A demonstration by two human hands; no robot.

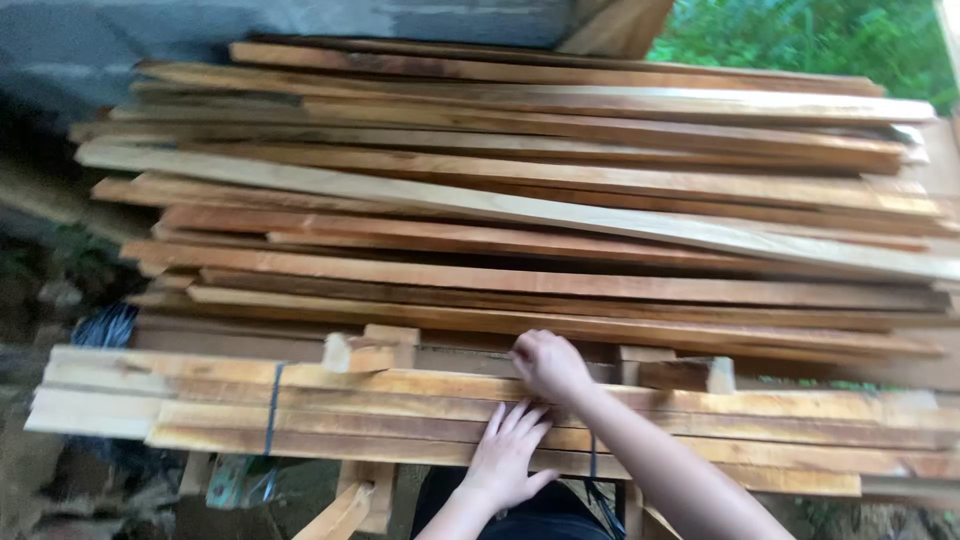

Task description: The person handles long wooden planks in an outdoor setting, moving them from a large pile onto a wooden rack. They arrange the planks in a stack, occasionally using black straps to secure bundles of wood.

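A bundle of long wooden slats (330, 405) lies across in front of me, tied by a dark strap (272, 405) on the left and another near the middle. My left hand (505, 458) rests flat on the bundle's near slats with its fingers spread. Just beyond it, my right hand (548, 365) curls its fingers over the far edge of the bundle's top slat. The right forearm comes in from the lower right.
A tall, loose stack of long planks (520, 200) fills the view behind the bundle. Short wooden blocks (365, 350) sit between the two. A grey wall (120, 40) stands at the back left, greenery at the top right, and wooden supports show below.
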